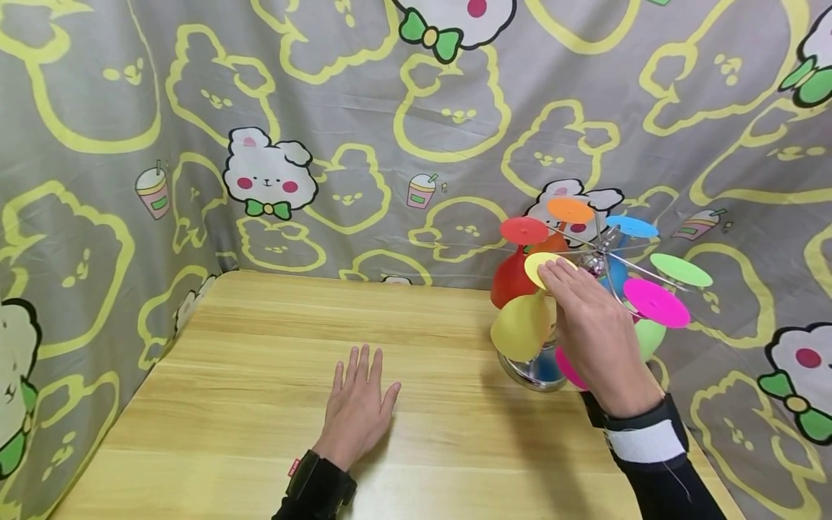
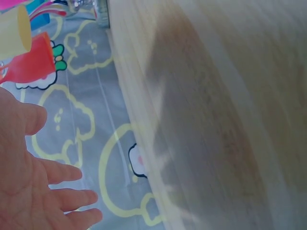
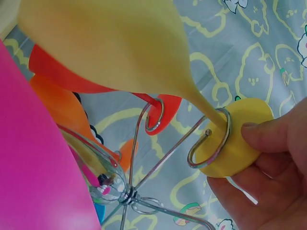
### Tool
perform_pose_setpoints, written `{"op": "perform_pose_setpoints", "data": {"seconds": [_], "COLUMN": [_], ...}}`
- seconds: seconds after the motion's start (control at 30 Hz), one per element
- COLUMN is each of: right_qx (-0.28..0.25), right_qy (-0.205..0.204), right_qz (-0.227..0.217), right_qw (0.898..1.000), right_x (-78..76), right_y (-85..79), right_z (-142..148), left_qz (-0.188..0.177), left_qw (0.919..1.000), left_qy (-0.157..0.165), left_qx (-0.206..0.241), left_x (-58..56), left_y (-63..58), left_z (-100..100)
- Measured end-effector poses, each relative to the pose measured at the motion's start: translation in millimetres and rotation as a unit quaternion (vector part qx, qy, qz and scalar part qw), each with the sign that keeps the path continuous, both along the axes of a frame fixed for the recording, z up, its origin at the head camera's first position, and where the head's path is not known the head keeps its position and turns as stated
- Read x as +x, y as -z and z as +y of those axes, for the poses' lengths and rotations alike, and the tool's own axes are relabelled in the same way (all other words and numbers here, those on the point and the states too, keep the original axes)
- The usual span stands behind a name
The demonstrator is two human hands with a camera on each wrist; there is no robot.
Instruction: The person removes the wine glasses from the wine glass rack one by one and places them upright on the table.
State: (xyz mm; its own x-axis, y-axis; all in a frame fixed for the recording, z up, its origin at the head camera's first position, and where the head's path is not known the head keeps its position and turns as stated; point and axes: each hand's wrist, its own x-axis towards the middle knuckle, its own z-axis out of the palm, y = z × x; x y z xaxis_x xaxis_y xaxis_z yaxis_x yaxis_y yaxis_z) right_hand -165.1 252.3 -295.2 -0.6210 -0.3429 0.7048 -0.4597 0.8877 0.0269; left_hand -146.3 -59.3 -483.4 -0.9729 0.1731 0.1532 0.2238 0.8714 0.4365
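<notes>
A chrome wire rack [image 1: 599,261] at the table's right side carries several coloured plastic goblets, hung bowl-down by their stems. My right hand [image 1: 601,339] pinches the round foot of the yellow goblet [image 1: 522,328] between thumb and fingers. In the right wrist view, the stem of that yellow goblet [image 3: 124,43] sits inside a curled wire hook [image 3: 223,146], with the thumb flat against the foot. To the left, my left hand [image 1: 356,415] is held palm down over the table, fingers straight, holding nothing.
Around the yellow one hang a red goblet [image 1: 507,283], a green goblet [image 1: 650,338] and a pink goblet [image 3: 38,158]. The rack's round chrome base [image 1: 536,379] stands on the wooden table [image 1: 273,347]. Grey cartoon-print fabric [image 1: 364,108] encloses the back and sides.
</notes>
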Motion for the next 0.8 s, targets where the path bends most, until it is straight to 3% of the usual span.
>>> {"op": "perform_pose_setpoints", "data": {"seconds": [0.3, 0.8], "right_qx": [-0.005, -0.034], "right_qy": [-0.011, 0.018], "right_qz": [0.002, -0.009], "right_qw": [1.0, 0.999], "right_x": [-14.2, -32.8], "right_y": [-4.6, -20.2], "right_z": [-3, 2], "left_qz": [-0.002, -0.012], "left_qw": [1.0, 0.9998], "left_qy": [0.002, 0.004], "left_qx": [0.008, 0.016], "left_x": [0.4, -0.9], "left_y": [0.6, 3.3], "left_z": [0, 1]}}
